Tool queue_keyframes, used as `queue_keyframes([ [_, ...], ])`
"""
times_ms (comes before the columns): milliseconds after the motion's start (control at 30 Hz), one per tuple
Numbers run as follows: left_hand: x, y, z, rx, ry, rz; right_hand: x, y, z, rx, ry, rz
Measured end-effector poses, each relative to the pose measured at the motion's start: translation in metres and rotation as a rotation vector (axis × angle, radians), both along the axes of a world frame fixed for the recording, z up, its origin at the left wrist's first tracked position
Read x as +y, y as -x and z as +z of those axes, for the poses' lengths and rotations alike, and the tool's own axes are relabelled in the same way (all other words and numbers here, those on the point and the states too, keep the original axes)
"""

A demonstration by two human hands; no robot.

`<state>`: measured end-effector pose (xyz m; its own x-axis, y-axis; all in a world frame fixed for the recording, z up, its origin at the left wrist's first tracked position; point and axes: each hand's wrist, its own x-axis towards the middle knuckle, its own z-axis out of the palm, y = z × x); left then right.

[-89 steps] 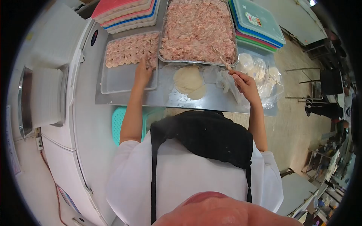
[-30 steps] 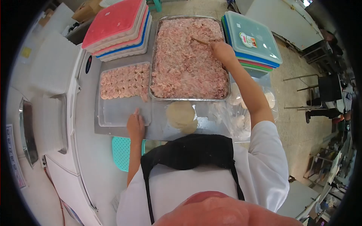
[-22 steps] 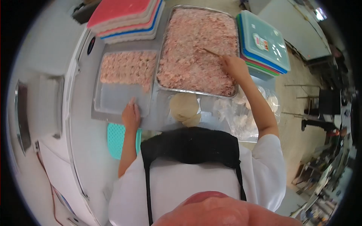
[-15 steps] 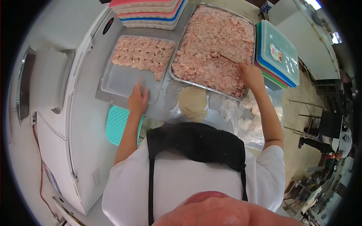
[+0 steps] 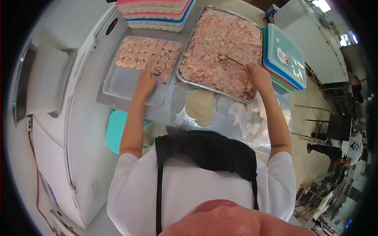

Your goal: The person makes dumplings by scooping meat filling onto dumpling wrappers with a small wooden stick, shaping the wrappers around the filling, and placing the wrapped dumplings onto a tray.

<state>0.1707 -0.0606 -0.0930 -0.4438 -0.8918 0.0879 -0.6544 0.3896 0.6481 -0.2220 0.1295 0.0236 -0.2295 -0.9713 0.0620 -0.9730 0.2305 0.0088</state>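
My left hand (image 5: 146, 83) is over the shallow plastic tray (image 5: 118, 84), its finger stretched out to rows of small meat-topped pieces (image 5: 136, 51). I see nothing held in it, and its other fingers show poorly. My right hand (image 5: 258, 77) grips a thin brown stick (image 5: 234, 60), whose tip touches the pink minced meat (image 5: 220, 39) in the large metal pan (image 5: 210, 89). Between the hands, nearer my apron, lies a small pile of round pale dough sheets (image 5: 199, 104).
Lidded boxes (image 5: 157, 15) are stacked behind the tray. Green and blue lids (image 5: 285, 55) lie right of the pan. A clear bag with pale dough (image 5: 258, 126) lies at the table's right. A turquoise basket (image 5: 117, 129) is below the left edge. A person (image 5: 354, 148) is at far right.
My left hand has moved from the tray's bare part up to the filled pieces. The stick stays in my right hand, its tip still in the meat. The view has shifted slightly.
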Motion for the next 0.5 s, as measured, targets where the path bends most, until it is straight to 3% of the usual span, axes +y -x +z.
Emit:
queue_keyframes([
  [67, -0.001, -0.002, 0.005, 0.051, -0.008, 0.031, -0.003, 0.005, 0.008, 0.009, 0.011, 0.025],
  [167, 0.009, 0.001, 0.013, 0.157, 0.203, -0.070, -0.014, 0.026, 0.016, -0.008, 0.071, 0.017],
  [267, 0.050, 0.017, 0.049, -0.036, 0.265, -0.071, -0.032, 0.068, 0.005, -0.016, 0.175, -0.012],
  [333, 0.085, 0.037, 0.073, 0.207, 0.211, -0.356, -0.047, 0.105, -0.014, -0.007, 0.250, -0.022],
  [400, 0.114, 0.055, 0.052, 0.170, 0.103, -0.603, -0.062, 0.126, -0.017, -0.016, 0.282, -0.063],
  [467, 0.133, 0.078, 0.054, 0.306, 0.079, -0.871, -0.078, 0.151, -0.028, 0.021, 0.328, -0.066],
  [500, 0.139, 0.086, 0.051, 0.285, 0.069, -0.854, -0.086, 0.161, -0.034, 0.029, 0.344, -0.081],
])
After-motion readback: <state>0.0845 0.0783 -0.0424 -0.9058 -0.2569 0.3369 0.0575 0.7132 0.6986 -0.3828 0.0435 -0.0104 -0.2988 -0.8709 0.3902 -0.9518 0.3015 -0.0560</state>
